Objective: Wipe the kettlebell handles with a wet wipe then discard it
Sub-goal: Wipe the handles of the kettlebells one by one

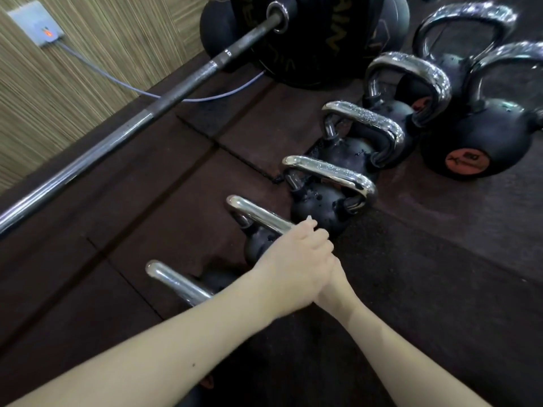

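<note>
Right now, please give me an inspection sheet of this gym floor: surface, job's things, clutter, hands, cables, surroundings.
Surface: dark rubber floor tiles, one tile edge lifted.
Job's things: row of black kettlebells with chrome handles; farther handles carry droplets; small white wet wipe barely visible.
Clutter: long steel barbell with black plates.
Hands: left hand closed at the second-nearest handle; right hand mostly hidden behind it.
Cables: grey cable from wall socket.
Surroundings: striped beige wall.

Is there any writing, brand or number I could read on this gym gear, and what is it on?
Black weight plate: large yellowish letters, cut off and sideways, not readable as a word.
Orange round label on the big kettlebell: a number, possibly "8", too blurred to be sure.
Wall socket: an orange mark, no readable text.
</note>
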{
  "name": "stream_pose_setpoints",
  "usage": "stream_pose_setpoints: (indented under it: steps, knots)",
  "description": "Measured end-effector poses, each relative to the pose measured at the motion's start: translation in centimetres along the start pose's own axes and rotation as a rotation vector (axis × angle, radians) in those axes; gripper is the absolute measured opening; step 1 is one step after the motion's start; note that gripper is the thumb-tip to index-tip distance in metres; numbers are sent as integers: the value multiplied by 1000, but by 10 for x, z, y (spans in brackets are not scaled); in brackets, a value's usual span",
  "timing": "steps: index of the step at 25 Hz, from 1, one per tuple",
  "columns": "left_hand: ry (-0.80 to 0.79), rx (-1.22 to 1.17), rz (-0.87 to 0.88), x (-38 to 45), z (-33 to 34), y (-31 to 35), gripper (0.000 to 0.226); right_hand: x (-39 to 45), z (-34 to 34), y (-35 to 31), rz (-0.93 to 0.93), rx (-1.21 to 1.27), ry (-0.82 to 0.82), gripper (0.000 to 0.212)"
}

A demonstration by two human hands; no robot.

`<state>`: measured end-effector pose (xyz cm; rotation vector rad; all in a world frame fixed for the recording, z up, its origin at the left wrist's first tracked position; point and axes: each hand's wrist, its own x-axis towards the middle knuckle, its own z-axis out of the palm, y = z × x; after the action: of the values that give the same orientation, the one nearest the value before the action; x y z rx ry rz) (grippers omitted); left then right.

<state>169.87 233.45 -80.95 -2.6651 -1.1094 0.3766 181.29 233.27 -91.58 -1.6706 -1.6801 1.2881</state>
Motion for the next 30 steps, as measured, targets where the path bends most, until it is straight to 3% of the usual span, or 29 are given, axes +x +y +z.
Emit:
stream_pose_setpoints:
  steps: [2,4,7,10,11,12,15,16,18,20,23,24,27,29,30]
  knots:
    - [105,-127,14,-6,-2,-21,26,3,2,-1,-25,22,35,50]
    - [143,-144,-28,-16,-5,-58,30,3,3,-4,-22,55,44,76]
    - [57,-340,-383,-31,10,-107,38,2,2,-4,-5,92,37,98]
    - [45,-1001,-849,-31,18,-128,57,0,1,-3,-6,118,57,98]
    - [30,-1010,-862,-28,10,-123,54,0,0,-4,-4,120,62,97]
    - [91,-853,-766,-26,3,-114,46,0,0,-4,-10,115,62,97]
    - [271,-284,-274,-19,-11,-76,27,1,1,-5,-17,75,64,88]
    - [224,-217,-141,-18,-13,-60,29,1,2,-5,-17,61,59,75]
    - [172,-250,-56,-14,-9,-39,36,2,1,-5,-6,37,19,56]
    - [204,-338,-102,-14,-9,-51,37,3,1,-4,-2,62,25,62]
    - [147,-410,-267,-28,13,-109,30,6,3,-2,-21,93,54,96]
    - [55,-541,-382,-36,18,-127,34,6,5,0,-19,110,46,101]
    - [-1,-1217,-854,-45,25,-141,58,3,2,-2,-12,119,40,101]
    - [8,-1147,-850,-38,15,-129,50,2,1,-3,-28,91,50,101]
    - [79,-989,-737,-35,8,-120,43,2,1,-3,-18,80,43,101]
